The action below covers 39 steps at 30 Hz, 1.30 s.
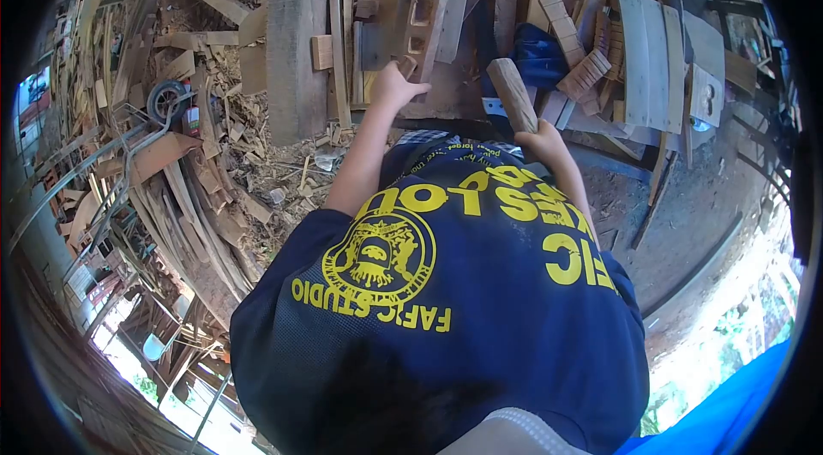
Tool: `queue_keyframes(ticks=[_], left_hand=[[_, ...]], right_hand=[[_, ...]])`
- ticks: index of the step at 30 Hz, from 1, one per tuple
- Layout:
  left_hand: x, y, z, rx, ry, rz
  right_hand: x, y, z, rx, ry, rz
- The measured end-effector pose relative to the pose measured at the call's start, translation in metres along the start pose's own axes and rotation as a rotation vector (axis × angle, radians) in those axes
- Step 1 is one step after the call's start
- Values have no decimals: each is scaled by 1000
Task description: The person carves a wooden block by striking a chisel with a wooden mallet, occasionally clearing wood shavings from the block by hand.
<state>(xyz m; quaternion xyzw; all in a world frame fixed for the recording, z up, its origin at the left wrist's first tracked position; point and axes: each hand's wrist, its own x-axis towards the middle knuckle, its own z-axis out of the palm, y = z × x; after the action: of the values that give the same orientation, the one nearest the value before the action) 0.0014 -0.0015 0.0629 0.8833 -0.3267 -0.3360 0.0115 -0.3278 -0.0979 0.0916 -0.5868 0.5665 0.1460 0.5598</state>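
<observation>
My right hand [542, 145] is closed around the lower end of a thick wooden mallet [512, 88], a plain squared club, raised and tilted to the left. My left hand [396, 88] is at the near end of a wooden block [420, 35] with rectangular holes cut in it. Its fingers curl around a short brown wooden handle [408, 67], with the thumb pointing right; whether a blade is on it cannot be seen. Beneath the block is a grey board [451, 14] on the workbench [454, 95].
A thick weathered plank [296, 61] stands left of the bench. Boards and a stack of notched wood pieces [585, 74] crowd the right, near a dark blue cloth [538, 56]. Wood shavings and offcuts cover the ground at left, beside a small wheel [166, 101].
</observation>
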Motion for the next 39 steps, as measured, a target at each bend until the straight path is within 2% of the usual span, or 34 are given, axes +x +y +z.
queue_keyframes(ticks=[1,2,3,4,5,6,7,8,9,10,12,14,16,18,20,22,23,24,26,27,28,30,32,34,37,38,39], left_hand=[[4,-9,-5,-155,-20,101],[8,-19,-10,-310,-41,201],[12,-28,-15,-435,-138,213],[17,-40,-24,-432,-143,211],[23,-51,-36,-740,-420,147],[26,-58,-45,-1045,-700,73],[20,-55,-56,-1041,-704,72],[11,-52,-66,-1286,-751,158],[7,-49,-73,-1532,-793,248],[9,-54,-71,-1530,-796,249],[15,-62,-64,-1882,-1026,228],[18,-65,-55,-1931,-1044,178],[22,-67,-43,-2126,-1359,365],[20,-65,-39,-2171,-1370,343],[15,-64,-42,-2219,-1374,324],[13,-62,-51,-2003,-1213,277],[-24,-16,-80,-1797,-635,78],[-22,-16,-78,-1795,-633,77],[-14,-18,-74,-909,-460,94],[-21,1,-83,-552,-366,-12],[-19,5,-72,-552,-367,-14],[-8,17,-48,-34,-9,256],[-1,31,-27,-28,-37,201],[9,37,-3,80,0,94],[16,36,15,48,33,90],[19,35,19,30,62,84],[18,35,19,24,62,83]], right_hand=[[-3,3,-6,178,-142,17],[-10,8,-16,180,-142,19],[-26,4,-31,220,-253,45],[-43,1,-42,261,-364,72],[-57,4,-48,266,-367,76],[-71,7,-52,331,-418,-27],[-84,6,-57,395,-466,-131],[-94,0,-62,398,-463,-130],[-105,-13,-65,269,-427,-124],[-112,-19,-65,141,-391,-117],[-117,-20,-58,127,-315,-150],[-125,-32,-54,76,-192,-138],[-135,-47,-51,47,-177,-136],[-146,-67,-52,16,-165,-135],[-156,-85,-52,-45,-217,54],[-159,-77,-53,-27,-225,12],[-159,-70,-54,-8,-228,-25],[-160,-61,-53,-7,-230,-25],[-160,-48,-48,96,-254,-132],[-162,-54,-49,96,-256,-129],[-165,-63,-52,32,-183,-59],[-164,-64,-49,-35,-106,15],[-157,-51,-42,-72,-96,12],[-166,-69,-42,-71,-87,83],[-171,-73,-48,87,-175,76],[-170,-66,-46,82,-174,76],[-167,-50,-42,202,-205,73]])
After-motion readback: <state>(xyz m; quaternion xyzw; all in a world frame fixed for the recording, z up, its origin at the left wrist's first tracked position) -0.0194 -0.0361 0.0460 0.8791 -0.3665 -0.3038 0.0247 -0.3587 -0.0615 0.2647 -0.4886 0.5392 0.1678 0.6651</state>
